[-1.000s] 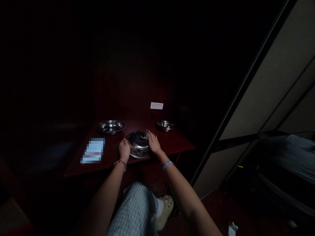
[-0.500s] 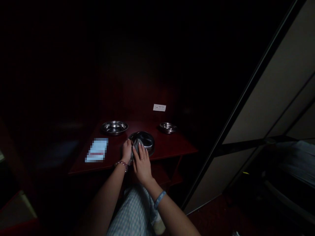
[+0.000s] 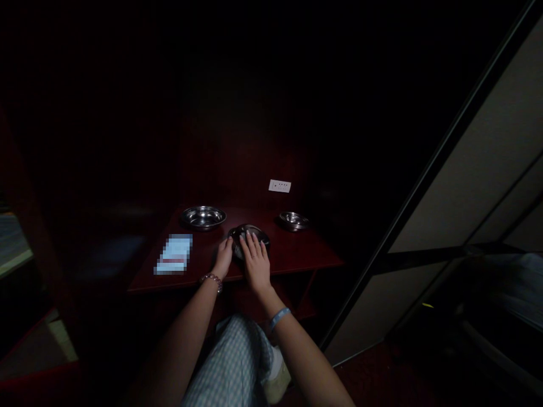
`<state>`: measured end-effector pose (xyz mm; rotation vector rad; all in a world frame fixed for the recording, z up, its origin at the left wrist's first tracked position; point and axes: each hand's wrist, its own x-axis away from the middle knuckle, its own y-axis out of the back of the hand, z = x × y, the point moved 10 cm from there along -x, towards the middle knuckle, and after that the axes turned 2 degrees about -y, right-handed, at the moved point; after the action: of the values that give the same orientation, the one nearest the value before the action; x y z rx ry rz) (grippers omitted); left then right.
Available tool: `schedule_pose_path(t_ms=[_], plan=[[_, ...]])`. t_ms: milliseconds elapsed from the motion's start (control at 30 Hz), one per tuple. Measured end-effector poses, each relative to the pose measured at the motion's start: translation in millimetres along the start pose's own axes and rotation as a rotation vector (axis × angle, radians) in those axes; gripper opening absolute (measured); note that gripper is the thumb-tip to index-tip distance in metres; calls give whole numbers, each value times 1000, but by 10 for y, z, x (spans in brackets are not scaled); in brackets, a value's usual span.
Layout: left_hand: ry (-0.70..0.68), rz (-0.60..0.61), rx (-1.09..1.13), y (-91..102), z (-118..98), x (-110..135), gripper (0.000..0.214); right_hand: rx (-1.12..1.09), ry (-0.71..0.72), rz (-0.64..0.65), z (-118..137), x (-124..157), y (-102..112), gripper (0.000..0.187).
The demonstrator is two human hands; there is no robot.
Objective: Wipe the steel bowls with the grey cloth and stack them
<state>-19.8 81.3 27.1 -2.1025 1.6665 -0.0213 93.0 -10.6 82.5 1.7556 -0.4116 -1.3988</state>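
Note:
A shiny steel bowl [image 3: 237,230] lies at the front middle of the dark red desk, apparently bottom up. At its left rim my left hand [image 3: 222,259] is closed, thumb and fingers on the edge. My right hand [image 3: 257,263] lies flat across the top of the bowl, fingers stretched out and slightly apart. A bit of grey cloth [image 3: 238,247] shows between the hands, mostly hidden under the right palm. Behind on the left sits a wide steel bowl [image 3: 203,218], and a small stack of steel bowls [image 3: 293,221] stands at the back right.
A blurred light-blue flat item [image 3: 173,254] lies on the left of the desk [image 3: 305,254]. A white wall socket [image 3: 280,186] is on the back panel. To the right runs a pale partition [image 3: 458,169] with a dark frame. My knee is under the front edge.
My right hand has slid up and right over the bowl, now covering more of the grey cloth. My left hand stays at the rim. The view has shifted slightly.

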Motion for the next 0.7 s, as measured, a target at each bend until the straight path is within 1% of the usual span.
schedule_pose_path(t_ms=[67,167,300,400,467,533,600,667,700], plan=[[40,21,61,-36,43,15,43,22,-18,7,-47,-71,-14,65],[110,15,102,-56,77,49,45,12,-29,11,-107,-137,-49,64],[143,29,107,-90,25,89,57,-33,-17,-3,-163,-159,-67,65],[124,58,86,-118,-51,105,65,-85,-25,-42,-246,-185,25,67],[118,68,74,-125,-76,107,67,-161,-37,-85,-331,-221,143,69],[126,75,55,-128,-70,101,67,-288,-71,-166,-463,-266,303,72],[111,62,10,-112,-67,88,64,-467,-157,-309,-672,-294,476,74],[65,10,-41,-61,-89,73,56,-678,-310,-482,-955,-270,562,71],[45,-31,-58,-21,-99,71,53,-786,-408,-547,-1100,-240,532,67]])
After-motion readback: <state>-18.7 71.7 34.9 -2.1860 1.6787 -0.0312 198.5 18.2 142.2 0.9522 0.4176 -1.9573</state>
